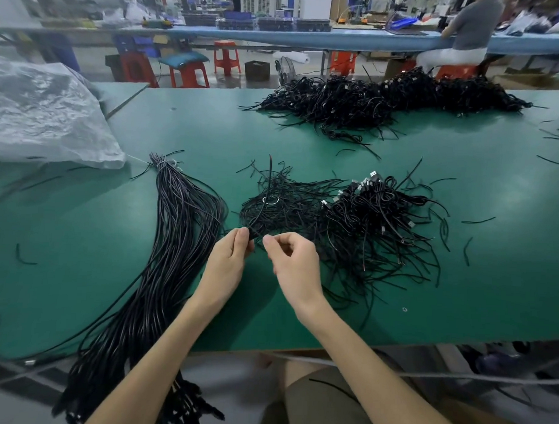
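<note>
My left hand (230,257) pinches one end of a thin black cable (267,192) that rises from my fingertips over a tangled pile of short black cables (281,205). My right hand (297,263) hovers just to the right with thumb and forefinger pinched together; I cannot tell whether anything is between them. Beside that pile on the right lies a heap of black cables with USB plugs (379,212). A long tied bundle of black cables (176,240) runs from mid-table on the left down over the front edge.
The green table (81,236) also holds a large cable heap (386,98) at the far right and a crumpled plastic bag (44,114) at the left. Loose cable offcuts lie scattered. Red stools (226,57) and a seated person (468,34) are beyond.
</note>
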Available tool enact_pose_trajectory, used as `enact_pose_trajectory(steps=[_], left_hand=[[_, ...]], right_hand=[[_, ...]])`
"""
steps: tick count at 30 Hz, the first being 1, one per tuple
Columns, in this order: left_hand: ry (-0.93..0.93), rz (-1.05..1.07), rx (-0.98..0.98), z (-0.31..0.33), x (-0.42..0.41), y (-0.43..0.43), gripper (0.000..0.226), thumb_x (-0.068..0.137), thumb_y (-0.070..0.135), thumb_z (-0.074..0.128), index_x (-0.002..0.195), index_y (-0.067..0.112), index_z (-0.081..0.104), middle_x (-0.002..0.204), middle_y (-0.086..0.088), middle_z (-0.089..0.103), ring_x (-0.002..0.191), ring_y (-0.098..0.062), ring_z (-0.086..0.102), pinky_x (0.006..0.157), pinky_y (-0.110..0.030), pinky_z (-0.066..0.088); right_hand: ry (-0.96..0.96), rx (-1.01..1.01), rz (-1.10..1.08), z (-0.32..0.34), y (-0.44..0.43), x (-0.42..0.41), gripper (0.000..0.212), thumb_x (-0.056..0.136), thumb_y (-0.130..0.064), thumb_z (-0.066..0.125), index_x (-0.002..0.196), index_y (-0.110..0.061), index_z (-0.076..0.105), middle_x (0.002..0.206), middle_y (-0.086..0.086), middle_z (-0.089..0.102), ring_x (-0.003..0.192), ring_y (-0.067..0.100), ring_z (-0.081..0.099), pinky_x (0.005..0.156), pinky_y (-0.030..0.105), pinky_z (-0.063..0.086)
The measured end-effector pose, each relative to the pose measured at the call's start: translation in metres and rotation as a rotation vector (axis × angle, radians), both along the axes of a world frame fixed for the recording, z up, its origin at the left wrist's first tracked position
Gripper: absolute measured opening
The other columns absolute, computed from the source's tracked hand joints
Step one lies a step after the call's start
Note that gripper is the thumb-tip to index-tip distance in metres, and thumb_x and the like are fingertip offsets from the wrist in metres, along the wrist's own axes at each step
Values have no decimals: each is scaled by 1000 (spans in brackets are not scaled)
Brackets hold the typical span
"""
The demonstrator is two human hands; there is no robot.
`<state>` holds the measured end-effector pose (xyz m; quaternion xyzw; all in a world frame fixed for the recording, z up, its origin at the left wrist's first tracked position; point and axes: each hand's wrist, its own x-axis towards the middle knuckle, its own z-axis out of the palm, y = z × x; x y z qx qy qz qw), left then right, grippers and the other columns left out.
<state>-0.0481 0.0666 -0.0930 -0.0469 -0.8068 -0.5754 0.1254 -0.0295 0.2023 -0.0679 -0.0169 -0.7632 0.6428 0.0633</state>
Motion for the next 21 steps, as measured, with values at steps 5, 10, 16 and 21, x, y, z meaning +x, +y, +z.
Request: enact_pose_trajectory(steps=[5,10,16,21], left_hand=[[3,-79,-42,-1,1,0,40,111,32,38,72,26,43,65,20,46,64,-5,39,64,-32,37],[17,-102,-26,2,3,0,41,111,31,37,72,19,45,64,17,47,63,-3,42,61,-22,38],[-51,-143,36,17,9,3,44,110,21,41,67,20,39,55,16,41,52,-1,35,51,-13,31],[-113,-203,53,30,19,10,45,110,22,41,65,21,37,57,13,37,49,-2,30,46,-13,26]], right_hand=[[-20,11,-20,-3,-4,-2,20,96,-32,66,86,-16,70,70,-10,66,60,2,55,67,23,45],[-24,16,5,-7,-6,2,22,97,-34,65,91,-14,72,76,-6,71,62,2,56,66,21,46],[-6,9,66,-3,2,11,21,98,-30,66,89,-12,69,64,-6,64,54,7,55,62,23,46],[-7,-40,124,0,18,24,20,99,-27,65,90,-9,69,62,-5,61,53,10,54,60,26,47]])
